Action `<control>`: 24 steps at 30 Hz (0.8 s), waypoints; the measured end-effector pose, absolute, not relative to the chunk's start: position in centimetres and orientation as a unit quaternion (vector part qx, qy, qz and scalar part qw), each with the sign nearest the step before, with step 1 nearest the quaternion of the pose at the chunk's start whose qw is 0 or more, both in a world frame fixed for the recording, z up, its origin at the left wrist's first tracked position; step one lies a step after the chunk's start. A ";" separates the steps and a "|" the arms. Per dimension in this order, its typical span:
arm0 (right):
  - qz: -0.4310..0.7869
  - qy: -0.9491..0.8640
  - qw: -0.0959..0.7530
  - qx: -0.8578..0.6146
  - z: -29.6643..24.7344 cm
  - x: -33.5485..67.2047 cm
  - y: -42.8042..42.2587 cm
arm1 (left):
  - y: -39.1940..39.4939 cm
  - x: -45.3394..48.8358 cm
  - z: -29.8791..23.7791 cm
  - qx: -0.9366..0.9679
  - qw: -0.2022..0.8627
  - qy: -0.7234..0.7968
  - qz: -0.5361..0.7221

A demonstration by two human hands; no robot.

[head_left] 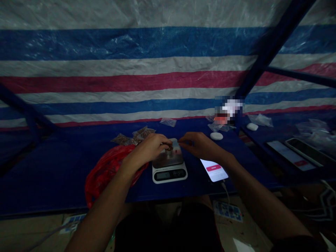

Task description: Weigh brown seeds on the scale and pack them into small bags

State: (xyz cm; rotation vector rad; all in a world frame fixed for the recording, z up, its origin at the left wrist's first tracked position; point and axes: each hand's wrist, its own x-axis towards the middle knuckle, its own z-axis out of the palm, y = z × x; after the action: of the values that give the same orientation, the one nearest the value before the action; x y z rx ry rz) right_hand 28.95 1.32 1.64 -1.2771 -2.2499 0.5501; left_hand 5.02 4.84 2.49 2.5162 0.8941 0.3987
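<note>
A white digital scale (170, 176) with a metal plate sits on the blue table in front of me. On its plate stands a small pale cup or cap (169, 152), partly covered by brown bits (170, 146). My left hand (153, 147) is closed over the scale's left side, its fingertips on those small brown pieces. Just past the plate's right edge is my right hand (195, 142), its thumb and fingers pinched together; whatever lies between them is too small and dark to make out. A red plastic bag (110, 168) lies beneath my left forearm.
Clear bags of brown pieces (143, 133) lie behind the red bag. A lit phone (214, 170) with a cable is under my right forearm. A white oval case (216, 136) stands behind it. Two more phones (291, 155) lie rightward. Blue frame bars (262, 63) slant at the side.
</note>
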 end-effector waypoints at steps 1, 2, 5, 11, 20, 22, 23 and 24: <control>0.204 -0.826 0.247 -0.464 1.6 28.9 1.4 | 4.8 5.0 2.5 0.911 0.216 0.320 0.143; 0.205 -0.828 0.248 -0.460 1.5 28.8 1.4 | 4.8 5.0 2.4 0.913 0.212 0.319 0.142; 0.204 -0.830 0.252 -0.454 1.2 28.6 1.6 | 4.9 4.9 2.3 0.914 0.204 0.322 0.141; 0.211 -0.833 0.198 -0.472 0.1 28.9 1.9 | 4.8 4.7 2.1 0.879 0.256 0.361 0.177; 0.210 -0.844 0.150 -0.470 -1.4 28.3 2.0 | 4.7 4.5 1.3 0.845 0.324 0.370 0.209; 0.212 -0.844 0.148 -0.469 -1.2 28.2 2.0 | 4.8 4.4 1.0 0.837 0.340 0.367 0.222; 0.212 -0.844 0.146 -0.470 -1.2 28.1 1.9 | 4.9 4.4 0.8 0.834 0.344 0.365 0.230; 0.211 -0.844 0.143 -0.471 -1.1 28.0 1.9 | 4.9 4.4 0.7 0.832 0.344 0.364 0.237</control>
State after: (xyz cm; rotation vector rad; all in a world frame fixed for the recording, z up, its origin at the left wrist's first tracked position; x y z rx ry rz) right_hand 28.00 1.93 -1.12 -1.3599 -2.4356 0.6100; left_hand 4.38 4.92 0.69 2.1623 0.9447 0.6162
